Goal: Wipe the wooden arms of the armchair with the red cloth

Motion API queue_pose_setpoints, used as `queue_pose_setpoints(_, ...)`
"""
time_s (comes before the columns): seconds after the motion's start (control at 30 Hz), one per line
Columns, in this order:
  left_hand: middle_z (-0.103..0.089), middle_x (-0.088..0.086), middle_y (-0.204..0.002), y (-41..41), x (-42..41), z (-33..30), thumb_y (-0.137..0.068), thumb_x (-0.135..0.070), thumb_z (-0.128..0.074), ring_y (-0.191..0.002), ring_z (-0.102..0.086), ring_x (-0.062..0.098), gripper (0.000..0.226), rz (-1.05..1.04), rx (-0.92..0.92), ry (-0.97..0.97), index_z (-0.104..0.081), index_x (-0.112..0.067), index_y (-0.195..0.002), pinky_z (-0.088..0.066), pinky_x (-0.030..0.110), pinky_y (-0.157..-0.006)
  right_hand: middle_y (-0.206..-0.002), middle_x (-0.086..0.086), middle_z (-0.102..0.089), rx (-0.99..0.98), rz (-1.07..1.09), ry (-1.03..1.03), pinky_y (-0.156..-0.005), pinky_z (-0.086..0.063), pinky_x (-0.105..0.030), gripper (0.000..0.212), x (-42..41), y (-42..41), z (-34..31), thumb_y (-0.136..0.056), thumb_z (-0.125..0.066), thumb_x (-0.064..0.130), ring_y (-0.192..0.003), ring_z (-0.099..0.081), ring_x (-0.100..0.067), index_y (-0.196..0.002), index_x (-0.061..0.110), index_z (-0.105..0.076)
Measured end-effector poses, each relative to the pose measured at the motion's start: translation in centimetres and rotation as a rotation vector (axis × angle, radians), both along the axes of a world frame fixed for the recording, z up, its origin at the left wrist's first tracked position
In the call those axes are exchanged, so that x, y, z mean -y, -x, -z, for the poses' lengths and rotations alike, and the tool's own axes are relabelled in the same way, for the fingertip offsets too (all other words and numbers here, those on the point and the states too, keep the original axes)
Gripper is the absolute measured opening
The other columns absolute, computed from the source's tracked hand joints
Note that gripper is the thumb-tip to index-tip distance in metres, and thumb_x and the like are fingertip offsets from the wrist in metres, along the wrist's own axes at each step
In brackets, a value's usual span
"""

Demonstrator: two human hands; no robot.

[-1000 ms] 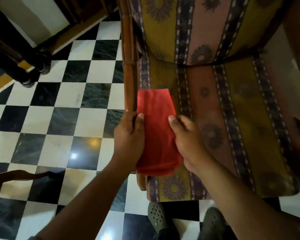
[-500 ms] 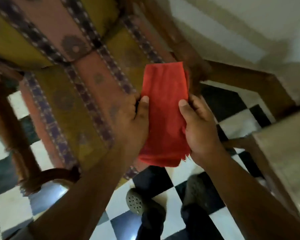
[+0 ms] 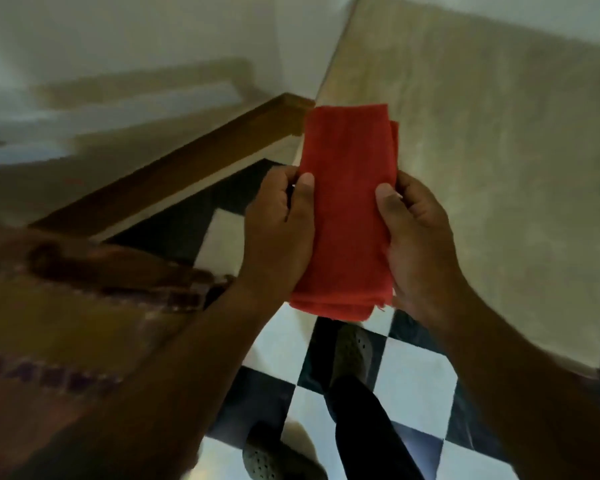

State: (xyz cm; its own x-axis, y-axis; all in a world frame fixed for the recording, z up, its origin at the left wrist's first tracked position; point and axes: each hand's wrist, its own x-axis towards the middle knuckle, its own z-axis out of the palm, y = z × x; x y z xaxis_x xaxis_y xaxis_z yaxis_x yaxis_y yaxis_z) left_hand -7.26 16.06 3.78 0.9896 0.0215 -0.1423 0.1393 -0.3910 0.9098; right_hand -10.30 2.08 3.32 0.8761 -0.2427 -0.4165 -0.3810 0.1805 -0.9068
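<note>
The red cloth [image 3: 347,216] was folded into a long pad, held up between both hands over the checkered floor [image 3: 413,379] — left hand [image 3: 278,233] and right hand [image 3: 420,244] each pinching a long edge, thumbs on top. It looked soft, light and floppy; best gripped mid-fold. The armchair [image 3: 66,323] sat blurred at near left — its wooden arm [image 3: 111,261] unobstructed, a pale tabletop [image 3: 499,150] crowding the right

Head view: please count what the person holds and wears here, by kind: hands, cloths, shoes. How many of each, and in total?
Hands: 2, the left hand and the right hand, both gripping the cloth
Red cloth: 1, folded
Perforated shoes: 2, one and another
Total: 5
</note>
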Motion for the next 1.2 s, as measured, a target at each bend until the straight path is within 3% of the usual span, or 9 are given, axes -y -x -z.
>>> queue_pose_setpoints(0.27, -0.058, -0.011, -0.077, -2.0, 14.0, 5.9, -0.106, -0.031, -0.041, -0.063, -0.056, -0.010, 0.013, 0.254, -0.026, -0.050, -0.051, -0.033, -0.097, -0.045, 0.008, -0.055, -0.105, 0.013, -0.068, -0.072, 0.189, 0.152, -0.082, -0.060, -0.025, 0.038, 13.1, 1.4, 4.9, -0.105, -0.046, 0.035, -0.093, -0.071, -0.004, -0.142, 0.029, -0.048)
queue_pose_setpoints(0.37, -0.060, -0.010, -0.077, -3.2, 17.0, 8.4, -0.105, -0.031, -0.042, -0.063, -0.056, -0.007, 0.016, 0.274, -0.029, -0.116, -0.051, -0.036, -0.093, -0.046, 0.013, -0.054, -0.110, 0.008, -0.066, -0.113, 0.175, 0.207, -0.083, -0.057, -0.027, 0.039, 15.9, 0.9, 7.2, -0.105, -0.043, 0.036, -0.097, -0.067, -0.006, -0.143, 0.030, -0.046)
queue_pose_setpoints(0.53, -0.058, -0.010, -0.072, -4.5, 19.2, 13.5, -0.105, -0.028, -0.043, -0.059, -0.056, -0.001, 0.015, 0.367, -0.070, -0.270, -0.054, -0.021, -0.097, -0.042, 0.017, -0.053, -0.114, 0.005, -0.063, -0.214, 0.120, 0.308, -0.082, -0.050, -0.024, 0.039, 18.1, -0.1, 11.8, -0.105, -0.046, 0.031, -0.100, -0.063, -0.012, -0.143, 0.022, -0.047)
queue_pose_setpoints(0.6, -0.057, -0.009, -0.071, -4.5, 18.9, 14.9, -0.104, -0.026, -0.045, -0.060, -0.054, 0.003, 0.017, 0.363, -0.083, -0.334, -0.056, -0.016, -0.096, -0.042, 0.026, -0.056, -0.112, -0.003, -0.067, -0.233, 0.038, 0.444, -0.081, -0.051, -0.028, 0.037, 17.5, -0.3, 13.2, -0.103, -0.049, 0.028, -0.094, -0.062, -0.015, -0.138, 0.015, -0.052)
queue_pose_setpoints(0.73, -0.057, -0.005, -0.069, -4.3, 18.5, 15.5, -0.102, -0.025, -0.048, -0.060, -0.056, 0.013, 0.018, 0.349, -0.038, -0.343, -0.057, -0.013, -0.093, -0.043, 0.031, -0.055, -0.102, -0.006, -0.072, -0.207, 0.036, 0.600, -0.083, -0.057, -0.044, 0.029, 17.1, -0.2, 14.1, -0.101, -0.054, 0.029, -0.088, -0.068, -0.020, -0.125, 0.014, -0.059)
queue_pose_setpoints(0.93, -0.059, -0.003, -0.070, -5.3, 17.3, 14.4, -0.103, -0.030, -0.047, -0.062, -0.060, 0.015, 0.022, 0.427, -0.112, -0.398, -0.058, -0.013, -0.096, -0.044, 0.030, -0.051, -0.111, -0.006, -0.071, -0.216, -0.076, 0.686, -0.086, -0.055, -0.043, 0.044, 16.9, -1.1, 13.4, -0.101, -0.054, 0.029, -0.097, -0.067, -0.024, -0.142, 0.014, -0.049)
queue_pose_setpoints(1.1, -0.065, 0.001, -0.083, -6.8, 15.8, 12.9, -0.103, -0.031, -0.047, -0.070, -0.068, 0.023, 0.017, 0.532, -0.322, -0.363, -0.056, -0.016, -0.102, -0.060, 0.048, -0.065, -0.116, -0.006, -0.068, -0.310, -0.205, 0.812, -0.079, -0.051, -0.037, 0.044, 16.8, -1.8, 12.2, -0.100, -0.050, 0.038, -0.099, -0.068, -0.026, -0.138, 0.017, -0.044)
queue_pose_setpoints(1.2, -0.069, 0.010, -0.109, -7.1, 14.2, 11.6, -0.100, -0.038, -0.052, -0.090, -0.068, 0.024, 0.030, 0.675, -0.336, -0.472, -0.057, -0.016, -0.120, -0.057, 0.041, -0.080, -0.131, -0.016, -0.057, -0.457, -0.293, 0.886, -0.088, -0.053, -0.048, 0.061, 17.1, -1.2, 11.2, -0.099, -0.047, 0.053, -0.111, -0.061, -0.036, -0.145, 0.015, -0.034)
